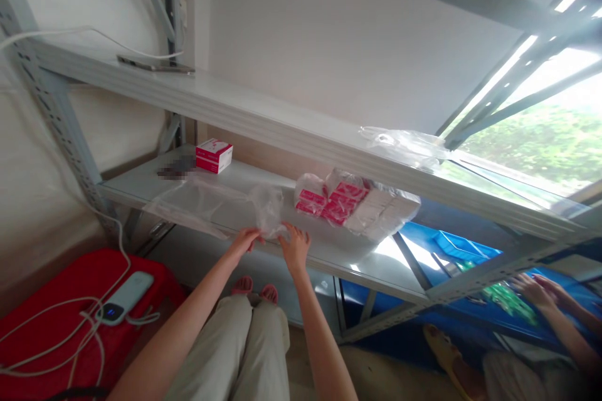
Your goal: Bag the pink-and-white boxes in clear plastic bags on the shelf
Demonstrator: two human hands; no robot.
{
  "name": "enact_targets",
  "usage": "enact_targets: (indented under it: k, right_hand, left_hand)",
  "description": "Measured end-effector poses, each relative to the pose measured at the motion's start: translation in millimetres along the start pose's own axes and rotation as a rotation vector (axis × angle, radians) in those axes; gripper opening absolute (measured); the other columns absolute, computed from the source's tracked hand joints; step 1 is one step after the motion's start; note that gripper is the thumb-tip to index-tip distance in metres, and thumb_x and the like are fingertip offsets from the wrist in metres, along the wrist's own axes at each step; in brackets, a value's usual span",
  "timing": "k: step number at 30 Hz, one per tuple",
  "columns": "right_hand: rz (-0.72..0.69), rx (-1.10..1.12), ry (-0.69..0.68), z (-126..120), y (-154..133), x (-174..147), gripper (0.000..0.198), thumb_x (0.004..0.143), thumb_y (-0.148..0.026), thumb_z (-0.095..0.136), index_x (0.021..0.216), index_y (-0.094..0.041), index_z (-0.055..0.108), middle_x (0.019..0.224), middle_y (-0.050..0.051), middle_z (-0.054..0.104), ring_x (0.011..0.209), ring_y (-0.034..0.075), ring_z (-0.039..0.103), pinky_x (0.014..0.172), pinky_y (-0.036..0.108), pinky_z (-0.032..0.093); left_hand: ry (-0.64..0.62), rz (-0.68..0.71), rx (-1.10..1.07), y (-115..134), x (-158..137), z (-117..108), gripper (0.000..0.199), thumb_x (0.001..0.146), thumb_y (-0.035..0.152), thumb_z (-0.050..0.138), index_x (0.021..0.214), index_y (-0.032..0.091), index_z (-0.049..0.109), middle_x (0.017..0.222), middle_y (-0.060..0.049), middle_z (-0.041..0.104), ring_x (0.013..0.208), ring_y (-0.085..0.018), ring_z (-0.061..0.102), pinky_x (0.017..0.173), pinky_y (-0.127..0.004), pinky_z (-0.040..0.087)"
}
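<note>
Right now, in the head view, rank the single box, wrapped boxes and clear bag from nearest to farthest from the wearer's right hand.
1. Clear bag: at the right hand.
2. Wrapped boxes: to the hand's right.
3. Single box: farther back, left.

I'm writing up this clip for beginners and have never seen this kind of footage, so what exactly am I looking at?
There is no machine here, just a person's bare hands. The single picture comes from a camera worn on their head, looking forward and down. The left hand and right hand appear to hold a clear plastic bag at the front of a grey shelf. Also on that shelf are a red-and-white box and, farther right, some plastic-wrapped packs. At the far right, another person's hands are near something green, too blurred to name.
</note>
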State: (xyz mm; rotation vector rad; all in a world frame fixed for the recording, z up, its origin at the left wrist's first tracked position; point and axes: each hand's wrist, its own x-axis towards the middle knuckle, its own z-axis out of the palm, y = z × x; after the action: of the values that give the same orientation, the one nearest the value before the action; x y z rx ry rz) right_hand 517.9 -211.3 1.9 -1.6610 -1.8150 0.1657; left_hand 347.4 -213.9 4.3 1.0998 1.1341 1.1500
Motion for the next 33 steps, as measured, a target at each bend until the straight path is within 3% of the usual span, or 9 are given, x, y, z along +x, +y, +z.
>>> enact_targets:
  k: [4,10,12,15,18,21,25,28,33]
  right_hand:
    - [-0.035,-0.067,0.056,-6,7,1,0.030,0.081,-0.015,0.049,0.102,-0.028,0.066,0.101,0.004,0.068,0.101,0.024,0.053,0.103,0.046,0.019]
    - [-0.055,-0.131,0.089,-9,19,-1,0.030,0.081,-0.014,0.048,0.102,-0.028,0.066,0.103,0.002,0.067,0.102,0.022,0.054,0.104,0.046,0.019]
    - [-0.113,-0.144,0.039,-8,24,-4,0.035,0.082,-0.020,0.051,0.115,-0.029,0.059,0.115,0.004,0.063,0.110,0.023,0.051,0.106,0.051,0.016]
    - [-0.190,-0.160,-0.031,-11,30,-12,0.063,0.081,-0.033,0.056,0.139,-0.026,0.033,0.138,0.010,0.044,0.124,0.028,0.042,0.106,0.060,0.014]
    - [-0.251,-0.214,-0.010,-19,25,-18,0.072,0.080,-0.037,0.058,0.143,-0.025,0.025,0.147,0.013,0.029,0.131,0.032,0.033,0.104,0.066,0.013]
    - [-0.396,-0.270,0.028,-24,9,-16,0.057,0.080,-0.034,0.062,0.133,-0.031,0.042,0.144,0.008,0.035,0.134,0.031,0.029,0.106,0.066,0.003]
    - [-0.588,-0.225,-0.001,-15,-7,-6,0.015,0.082,-0.025,0.062,0.095,-0.030,0.066,0.119,0.000,0.059,0.121,0.022,0.044,0.113,0.055,0.002]
    - [-0.533,-0.198,0.041,-4,-6,-4,0.007,0.081,-0.021,0.062,0.079,-0.026,0.067,0.109,0.000,0.063,0.114,0.020,0.049,0.113,0.052,0.007]
    - [-0.463,-0.170,0.037,-5,4,-17,0.012,0.079,-0.024,0.063,0.090,-0.028,0.067,0.110,0.001,0.063,0.111,0.022,0.050,0.111,0.054,0.010]
  left_hand:
    - [0.126,-0.048,0.011,-7,-5,-14,0.036,0.058,0.047,0.065,0.068,0.013,0.061,0.058,-0.003,0.064,0.035,-0.006,0.041,0.037,-0.020,0.028]
    - [0.228,-0.099,-0.028,-19,-19,-13,0.045,0.054,0.056,0.068,0.060,0.016,0.050,0.055,0.000,0.060,0.031,-0.005,0.042,0.033,-0.019,0.031]
    - [0.238,-0.139,-0.066,-22,-24,-9,0.047,0.054,0.057,0.070,0.066,0.017,0.050,0.059,0.000,0.062,0.034,-0.007,0.047,0.034,-0.019,0.035]
    - [0.251,-0.170,-0.127,-25,-29,-7,0.048,0.062,0.060,0.064,0.081,0.017,0.053,0.071,-0.003,0.066,0.047,-0.012,0.058,0.038,-0.022,0.044]
    - [0.267,-0.120,-0.135,-27,-27,-8,0.046,0.066,0.059,0.060,0.080,0.016,0.056,0.073,-0.005,0.066,0.049,-0.011,0.058,0.039,-0.020,0.044]
    - [0.238,-0.061,-0.135,-30,-24,-8,0.042,0.060,0.052,0.067,0.077,0.014,0.058,0.073,-0.005,0.067,0.051,-0.011,0.058,0.040,-0.018,0.043]
    - [0.232,-0.040,-0.171,-37,-24,-4,0.043,0.059,0.052,0.067,0.075,0.013,0.058,0.069,-0.006,0.067,0.047,-0.011,0.058,0.040,-0.019,0.043]
    - [0.376,-0.006,-0.203,-45,-27,-2,0.044,0.062,0.055,0.064,0.075,0.015,0.054,0.062,-0.003,0.065,0.040,-0.010,0.054,0.038,-0.020,0.042]
    - [0.432,-0.090,-0.241,-50,-28,0,0.043,0.067,0.055,0.062,0.085,0.017,0.052,0.069,-0.003,0.066,0.045,-0.013,0.057,0.036,-0.023,0.045]
